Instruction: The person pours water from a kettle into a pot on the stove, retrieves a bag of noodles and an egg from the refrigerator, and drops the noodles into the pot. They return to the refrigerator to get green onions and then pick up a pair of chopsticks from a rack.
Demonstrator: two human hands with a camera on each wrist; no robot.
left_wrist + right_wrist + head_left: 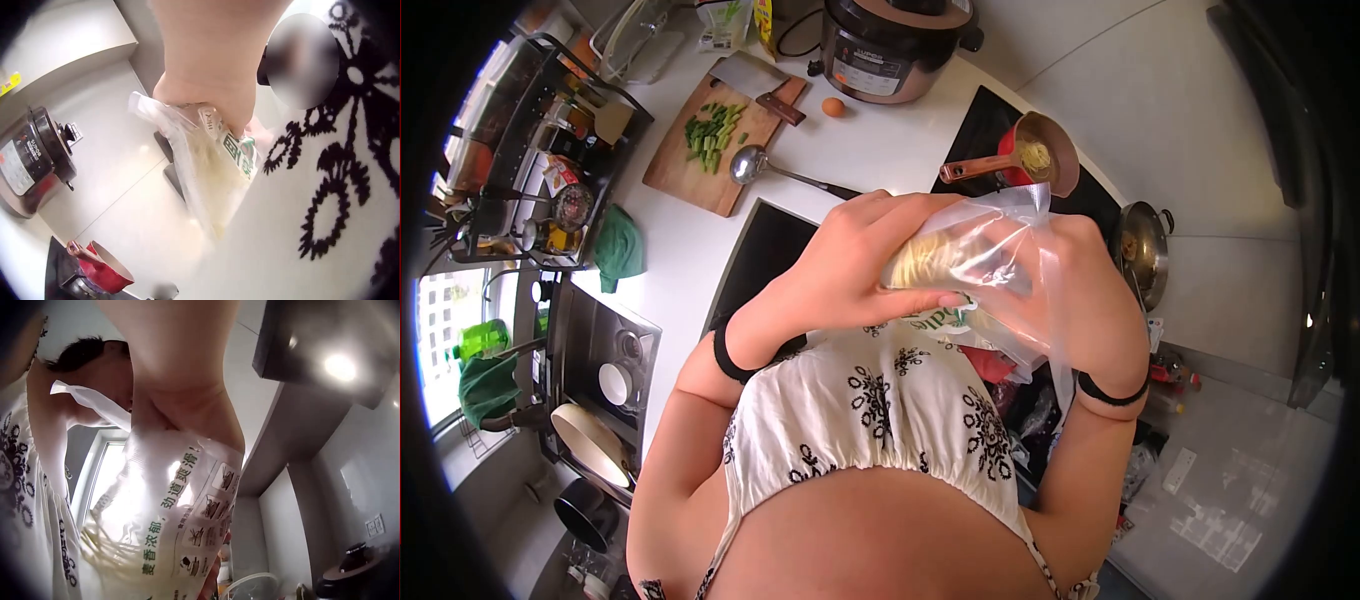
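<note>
Just right of the frame's centre, we see the clear plastic noodle bag [1010, 275] clamped in the left hand [850, 250]; the right hand [1095, 285] touches it, but we cannot tell how its hidden fingers lie. We judge this bag light, soft and slippery, its noodles [922, 262] easily crushed, so better to hold the loose plastic edge.

Clear green-printed bag [1006, 262], held aloft, noodles [922, 263] inside.
</note>
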